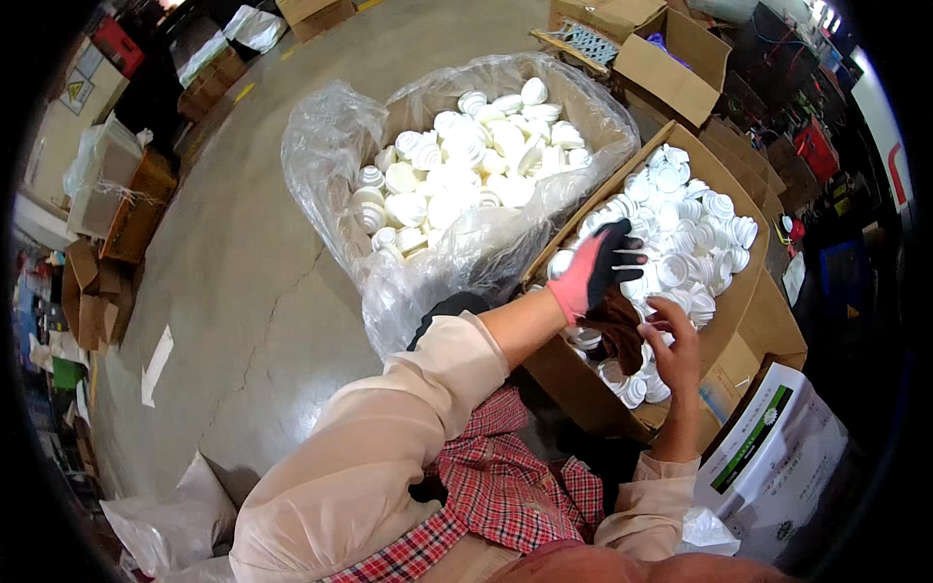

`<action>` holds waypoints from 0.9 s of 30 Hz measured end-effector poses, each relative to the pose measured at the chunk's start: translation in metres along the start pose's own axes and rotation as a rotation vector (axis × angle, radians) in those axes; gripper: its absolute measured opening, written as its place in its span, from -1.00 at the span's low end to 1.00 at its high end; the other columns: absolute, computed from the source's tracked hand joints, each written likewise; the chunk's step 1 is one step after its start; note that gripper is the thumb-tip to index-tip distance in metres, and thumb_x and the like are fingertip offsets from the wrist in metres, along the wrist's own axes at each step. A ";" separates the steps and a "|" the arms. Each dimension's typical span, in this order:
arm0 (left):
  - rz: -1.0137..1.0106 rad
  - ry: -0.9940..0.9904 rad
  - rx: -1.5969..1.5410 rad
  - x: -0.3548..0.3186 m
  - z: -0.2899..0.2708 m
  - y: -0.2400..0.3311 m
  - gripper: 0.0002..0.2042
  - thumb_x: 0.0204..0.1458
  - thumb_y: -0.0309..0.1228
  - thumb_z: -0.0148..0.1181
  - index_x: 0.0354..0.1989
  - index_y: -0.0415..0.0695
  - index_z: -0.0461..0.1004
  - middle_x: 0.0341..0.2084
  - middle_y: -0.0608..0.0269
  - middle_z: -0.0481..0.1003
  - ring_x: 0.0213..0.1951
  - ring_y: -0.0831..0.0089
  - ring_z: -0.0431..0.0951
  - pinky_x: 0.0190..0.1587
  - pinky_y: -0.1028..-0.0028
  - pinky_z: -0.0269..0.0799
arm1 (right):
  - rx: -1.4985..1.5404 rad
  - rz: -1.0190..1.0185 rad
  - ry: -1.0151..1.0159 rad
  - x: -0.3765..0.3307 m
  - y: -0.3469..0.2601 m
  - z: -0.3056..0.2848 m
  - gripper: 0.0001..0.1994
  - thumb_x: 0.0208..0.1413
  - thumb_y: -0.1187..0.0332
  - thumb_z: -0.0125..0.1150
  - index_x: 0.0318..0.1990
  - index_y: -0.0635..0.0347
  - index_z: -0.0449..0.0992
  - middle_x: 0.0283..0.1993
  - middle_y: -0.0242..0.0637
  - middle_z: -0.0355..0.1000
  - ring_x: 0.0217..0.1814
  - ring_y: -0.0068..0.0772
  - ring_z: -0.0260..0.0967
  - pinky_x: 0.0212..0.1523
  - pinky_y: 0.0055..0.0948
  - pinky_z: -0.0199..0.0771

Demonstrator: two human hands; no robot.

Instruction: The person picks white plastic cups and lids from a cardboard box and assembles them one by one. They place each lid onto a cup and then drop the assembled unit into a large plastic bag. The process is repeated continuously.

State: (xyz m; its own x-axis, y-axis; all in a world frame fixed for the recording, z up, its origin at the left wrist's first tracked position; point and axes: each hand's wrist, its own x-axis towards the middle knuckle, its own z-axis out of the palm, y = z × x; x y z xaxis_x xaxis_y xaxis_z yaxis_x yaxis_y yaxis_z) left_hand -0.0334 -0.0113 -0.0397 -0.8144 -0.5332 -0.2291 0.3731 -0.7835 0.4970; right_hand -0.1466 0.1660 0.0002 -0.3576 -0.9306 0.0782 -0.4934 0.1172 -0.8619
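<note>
My left hand (604,269), in a pink glove with black fingers, is over a cardboard box (741,321) of white round ridged plastic parts (680,223). Its fingers are spread, and I see nothing gripped in them. My bare right hand (674,348) reaches in over the near part of the same box. Its fingers are bent but apart, close above the white parts. A crumpled brown cloth (619,335) lies on the parts between my hands, beside my right fingertips. Whether those fingertips touch it, I cannot tell.
Left of the box stands a plastic-lined carton (335,146) heaped with cream-white ridged parts (466,165). A white printed carton (777,457) is at the lower right. An open cardboard box (671,73) stands beyond. White sacks (175,515) lie at lower left.
</note>
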 end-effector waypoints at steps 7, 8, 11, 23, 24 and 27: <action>0.066 -0.146 0.326 -0.018 0.022 -0.002 -0.64 0.20 -0.07 -0.03 -0.01 -0.07 0.38 -0.24 0.26 0.50 -0.30 0.42 0.52 -0.23 0.41 0.46 | -0.100 0.122 -0.170 -0.004 0.012 0.015 -0.70 0.05 0.49 0.19 -0.03 0.35 0.44 -0.06 -0.14 0.45 -0.06 -0.36 0.42 -0.06 -0.41 0.41; 0.026 -0.120 0.282 -0.012 0.020 -0.003 -0.67 0.20 -0.10 -0.02 -0.06 -0.08 0.37 -0.28 0.25 0.49 -0.36 0.44 0.52 -0.31 0.45 0.46 | -0.107 0.118 -0.209 -0.004 0.015 0.024 -0.70 0.04 0.49 0.20 -0.04 0.35 0.44 -0.08 -0.14 0.45 -0.10 -0.37 0.43 -0.08 -0.41 0.41; 0.017 -0.130 0.228 -0.014 0.023 0.003 -0.70 0.14 -0.10 0.04 -0.16 -0.08 0.37 -0.38 0.31 0.40 -0.47 0.51 0.43 -0.47 0.53 0.36 | 0.124 0.164 -0.319 -0.015 0.061 0.047 -0.64 -0.03 0.48 0.28 -0.04 0.36 0.43 -0.13 -0.12 0.44 -0.19 -0.30 0.41 -0.14 -0.36 0.41; 0.675 0.174 1.315 0.003 -0.091 0.154 -0.55 0.12 -0.22 0.10 0.11 -0.25 0.35 -0.06 -0.09 0.48 -0.01 0.16 0.49 0.07 0.32 0.35 | -0.383 -0.025 -0.450 -0.019 0.083 0.143 -0.54 -0.05 0.35 0.32 0.04 0.22 0.38 -0.21 0.07 0.46 -0.12 0.19 0.39 -0.17 -0.08 0.41; 0.637 0.271 1.463 0.016 -0.118 0.158 -0.52 0.13 -0.18 0.07 0.15 -0.23 0.31 0.02 -0.09 0.42 0.06 0.09 0.43 0.12 0.27 0.30 | -0.485 -0.077 -0.390 -0.022 0.092 0.141 -0.55 -0.04 0.35 0.31 0.03 0.22 0.38 -0.21 0.07 0.46 -0.13 0.17 0.40 -0.16 -0.07 0.41; 0.468 0.202 2.063 0.054 -0.192 0.159 -0.45 0.13 -0.08 0.02 0.22 -0.14 0.24 0.13 -0.01 0.31 0.19 0.04 0.27 0.22 0.18 0.19 | -0.503 -0.066 -0.361 -0.024 0.099 0.142 -0.59 -0.04 0.31 0.30 -0.02 0.18 0.40 -0.24 0.04 0.47 -0.20 0.15 0.42 -0.21 -0.07 0.42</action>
State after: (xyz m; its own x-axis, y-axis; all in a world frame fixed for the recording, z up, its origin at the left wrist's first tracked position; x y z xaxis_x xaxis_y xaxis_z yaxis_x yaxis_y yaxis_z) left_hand 0.0671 -0.2265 -0.1339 -0.7295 -0.6652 0.1595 -0.5349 0.7000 0.4731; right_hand -0.0747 0.1505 -0.1580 -0.0665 -0.9897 -0.1271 -0.8497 0.1229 -0.5128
